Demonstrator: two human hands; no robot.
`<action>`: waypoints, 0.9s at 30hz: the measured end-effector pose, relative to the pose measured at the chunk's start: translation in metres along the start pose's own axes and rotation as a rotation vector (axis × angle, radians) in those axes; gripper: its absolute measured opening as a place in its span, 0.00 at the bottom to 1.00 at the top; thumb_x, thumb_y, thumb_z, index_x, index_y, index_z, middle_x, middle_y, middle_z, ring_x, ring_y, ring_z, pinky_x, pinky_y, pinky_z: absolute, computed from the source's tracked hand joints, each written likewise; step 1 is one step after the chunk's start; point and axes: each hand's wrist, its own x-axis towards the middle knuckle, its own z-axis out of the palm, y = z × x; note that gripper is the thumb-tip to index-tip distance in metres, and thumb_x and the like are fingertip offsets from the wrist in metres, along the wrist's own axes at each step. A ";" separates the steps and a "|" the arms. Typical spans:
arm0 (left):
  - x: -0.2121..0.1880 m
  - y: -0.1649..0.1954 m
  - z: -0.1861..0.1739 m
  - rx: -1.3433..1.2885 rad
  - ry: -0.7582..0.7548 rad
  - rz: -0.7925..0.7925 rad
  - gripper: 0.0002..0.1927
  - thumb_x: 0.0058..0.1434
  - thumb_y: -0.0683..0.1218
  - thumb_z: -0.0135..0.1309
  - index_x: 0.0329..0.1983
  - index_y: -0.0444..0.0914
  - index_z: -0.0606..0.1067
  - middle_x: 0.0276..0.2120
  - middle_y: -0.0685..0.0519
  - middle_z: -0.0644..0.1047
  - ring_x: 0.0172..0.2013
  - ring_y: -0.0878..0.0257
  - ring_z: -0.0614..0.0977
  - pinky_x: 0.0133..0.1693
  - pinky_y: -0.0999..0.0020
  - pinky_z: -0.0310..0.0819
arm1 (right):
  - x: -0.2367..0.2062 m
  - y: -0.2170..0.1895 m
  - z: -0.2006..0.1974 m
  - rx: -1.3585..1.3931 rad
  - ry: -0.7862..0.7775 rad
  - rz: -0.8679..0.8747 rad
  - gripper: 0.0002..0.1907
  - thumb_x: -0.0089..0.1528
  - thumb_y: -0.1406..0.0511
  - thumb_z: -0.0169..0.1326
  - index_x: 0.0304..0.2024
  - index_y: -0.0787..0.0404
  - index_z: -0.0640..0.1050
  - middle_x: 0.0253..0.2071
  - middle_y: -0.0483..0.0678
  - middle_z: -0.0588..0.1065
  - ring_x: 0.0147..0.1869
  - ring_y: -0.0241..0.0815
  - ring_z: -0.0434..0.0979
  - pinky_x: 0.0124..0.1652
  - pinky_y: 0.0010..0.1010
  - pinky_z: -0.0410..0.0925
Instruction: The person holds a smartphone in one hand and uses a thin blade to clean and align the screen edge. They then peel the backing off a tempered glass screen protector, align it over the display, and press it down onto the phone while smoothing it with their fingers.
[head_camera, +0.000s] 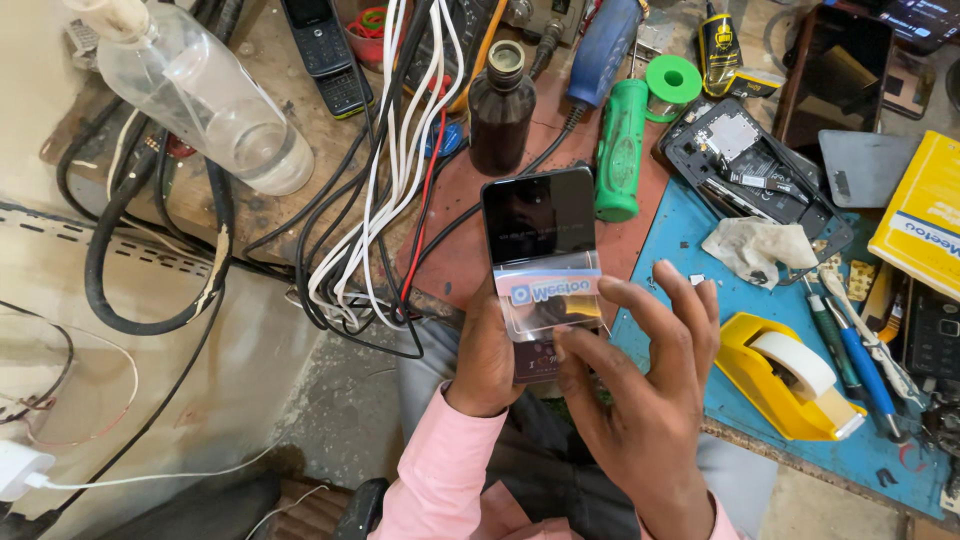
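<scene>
Left grip (490, 355) closed around phone (540, 225) (right fingertips (575, 345) touching film).

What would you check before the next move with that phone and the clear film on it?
1. Left hand holds the phone from behind: ok.
2. Right hand fingertips rest on the clear film: ok.
3. Film lies square to the phone's edges: cannot tell.
4. Dark screen free of dust: cannot tell.
5. Brown bottle stands upright, apart from the phone: ok.
6. Yellow tape dispenser lies close beside the right hand: ok.
</scene>
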 end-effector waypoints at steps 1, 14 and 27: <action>-0.001 0.001 -0.001 0.010 -0.020 0.003 0.27 0.77 0.54 0.39 0.64 0.27 0.70 0.52 0.42 0.79 0.48 0.56 0.83 0.50 0.62 0.80 | -0.003 -0.001 0.000 0.005 -0.001 0.004 0.12 0.56 0.67 0.66 0.43 0.53 0.82 0.63 0.50 0.70 0.75 0.62 0.61 0.74 0.62 0.51; -0.001 0.002 -0.001 0.050 -0.057 0.016 0.30 0.77 0.57 0.36 0.66 0.27 0.68 0.56 0.40 0.78 0.51 0.54 0.84 0.53 0.59 0.81 | -0.009 -0.001 0.000 0.026 0.020 0.019 0.12 0.56 0.69 0.66 0.43 0.56 0.82 0.60 0.51 0.72 0.72 0.61 0.66 0.71 0.58 0.58; -0.002 -0.002 -0.004 0.011 0.020 0.035 0.21 0.74 0.46 0.36 0.62 0.29 0.69 0.55 0.44 0.78 0.52 0.58 0.82 0.56 0.62 0.78 | -0.019 0.001 0.001 0.071 0.091 0.060 0.16 0.55 0.72 0.69 0.45 0.60 0.82 0.32 0.44 0.71 0.35 0.42 0.68 0.36 0.33 0.62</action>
